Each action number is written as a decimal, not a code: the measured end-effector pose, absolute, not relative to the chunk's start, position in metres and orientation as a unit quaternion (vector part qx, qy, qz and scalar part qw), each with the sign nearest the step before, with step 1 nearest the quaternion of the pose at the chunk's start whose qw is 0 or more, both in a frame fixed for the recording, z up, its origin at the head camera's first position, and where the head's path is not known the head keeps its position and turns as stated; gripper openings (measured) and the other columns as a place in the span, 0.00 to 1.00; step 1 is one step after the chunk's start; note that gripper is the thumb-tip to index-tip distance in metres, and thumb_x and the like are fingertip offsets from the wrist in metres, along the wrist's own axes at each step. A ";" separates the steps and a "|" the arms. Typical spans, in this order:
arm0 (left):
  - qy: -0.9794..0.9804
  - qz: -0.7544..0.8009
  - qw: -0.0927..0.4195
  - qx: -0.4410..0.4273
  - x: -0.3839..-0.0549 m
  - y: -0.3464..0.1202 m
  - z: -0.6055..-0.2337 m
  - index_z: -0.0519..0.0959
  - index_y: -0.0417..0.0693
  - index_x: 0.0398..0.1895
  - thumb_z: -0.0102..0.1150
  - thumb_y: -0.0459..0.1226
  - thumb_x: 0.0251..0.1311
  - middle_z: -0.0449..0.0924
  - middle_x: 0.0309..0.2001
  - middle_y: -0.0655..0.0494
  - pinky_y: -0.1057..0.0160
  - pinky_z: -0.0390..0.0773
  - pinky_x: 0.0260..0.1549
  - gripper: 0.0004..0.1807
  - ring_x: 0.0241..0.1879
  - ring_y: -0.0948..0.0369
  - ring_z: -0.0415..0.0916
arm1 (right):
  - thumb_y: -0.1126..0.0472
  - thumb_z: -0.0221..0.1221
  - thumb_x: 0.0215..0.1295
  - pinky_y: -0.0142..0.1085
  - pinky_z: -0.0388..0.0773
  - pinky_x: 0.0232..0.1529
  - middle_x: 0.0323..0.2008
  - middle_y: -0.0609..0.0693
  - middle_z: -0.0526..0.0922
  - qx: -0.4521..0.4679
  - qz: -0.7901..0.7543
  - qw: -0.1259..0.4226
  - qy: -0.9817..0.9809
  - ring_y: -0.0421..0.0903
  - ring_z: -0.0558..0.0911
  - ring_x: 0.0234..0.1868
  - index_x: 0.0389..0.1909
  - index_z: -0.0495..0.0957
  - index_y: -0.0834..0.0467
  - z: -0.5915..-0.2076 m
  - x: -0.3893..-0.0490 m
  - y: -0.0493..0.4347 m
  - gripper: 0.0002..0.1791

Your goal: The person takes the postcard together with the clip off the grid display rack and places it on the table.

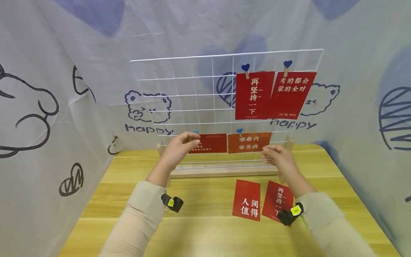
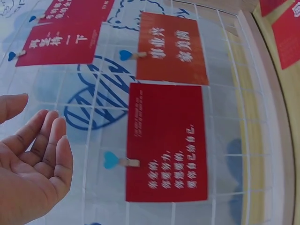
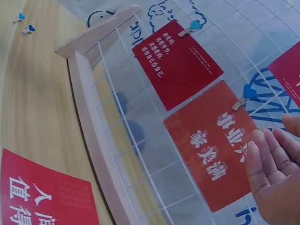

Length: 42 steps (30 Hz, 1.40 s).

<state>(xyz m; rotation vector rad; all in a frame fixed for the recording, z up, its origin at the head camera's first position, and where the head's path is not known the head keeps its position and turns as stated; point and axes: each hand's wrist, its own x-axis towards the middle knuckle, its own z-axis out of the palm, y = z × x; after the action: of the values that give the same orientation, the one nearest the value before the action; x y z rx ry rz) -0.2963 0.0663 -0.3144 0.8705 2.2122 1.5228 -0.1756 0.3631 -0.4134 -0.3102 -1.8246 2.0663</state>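
Observation:
A white wire grid (image 1: 183, 84) stands upright in a wooden base (image 1: 221, 172). Low on it hang a dark red card (image 1: 213, 142) and an orange card (image 1: 248, 142), each under a blue heart clip (image 2: 112, 160). My left hand (image 1: 179, 150) hovers by the dark red card's left end; the left wrist view shows its fingers loosely bent, apart from the card. At the orange card's right edge is my right hand (image 1: 280, 159), thumb apart from the fingers, fingertips overlapping the edge in the right wrist view. Whether they touch it is unclear.
Two red cards (image 1: 255, 96) hang higher on the grid's right side from dark blue heart clips (image 1: 245, 67). Two more red cards (image 1: 246, 200) lie on the wooden table (image 1: 199, 228). Two loose heart clips (image 3: 29, 29) lie near the base. Patterned cloth (image 1: 96, 121) surrounds the table.

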 end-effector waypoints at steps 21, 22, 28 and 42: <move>0.737 0.565 0.128 0.349 -0.299 0.116 -0.266 0.71 0.41 0.47 0.50 0.37 0.58 0.72 0.46 0.51 0.63 0.67 0.45 0.15 0.45 0.59 0.68 | 0.58 0.55 0.57 0.33 0.74 0.38 0.32 0.47 0.79 -0.114 0.700 0.192 -0.679 0.42 0.78 0.34 0.37 0.72 0.59 -0.353 -0.179 0.368 0.11; 0.734 0.568 0.125 0.350 -0.299 0.118 -0.263 0.71 0.40 0.47 0.50 0.37 0.58 0.72 0.45 0.51 0.64 0.68 0.45 0.15 0.45 0.59 0.68 | 0.58 0.55 0.57 0.31 0.75 0.36 0.30 0.45 0.79 -0.111 0.700 0.196 -0.678 0.40 0.78 0.32 0.35 0.73 0.58 -0.344 -0.176 0.363 0.08; 0.737 0.561 0.106 0.362 -0.304 0.128 -0.247 0.71 0.39 0.47 0.49 0.36 0.58 0.72 0.46 0.50 0.65 0.68 0.45 0.14 0.45 0.58 0.68 | 0.60 0.54 0.58 0.30 0.74 0.36 0.28 0.42 0.77 -0.139 0.686 0.218 -0.680 0.39 0.77 0.31 0.33 0.73 0.55 -0.318 -0.173 0.357 0.03; 0.742 0.542 0.091 0.384 -0.308 0.152 -0.226 0.70 0.42 0.50 0.50 0.37 0.58 0.72 0.48 0.52 0.67 0.68 0.44 0.17 0.46 0.62 0.68 | 0.56 0.62 0.49 0.38 0.75 0.37 0.37 0.50 0.76 -0.108 0.696 0.242 -0.667 0.45 0.76 0.36 0.42 0.74 0.58 -0.370 -0.222 0.427 0.19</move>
<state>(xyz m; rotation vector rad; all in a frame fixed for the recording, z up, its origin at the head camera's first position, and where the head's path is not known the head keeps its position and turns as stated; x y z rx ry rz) -0.3082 0.1517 -0.2259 1.1401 2.2062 1.6093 -0.2219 0.4269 -0.3704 -0.2961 -1.8231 1.9028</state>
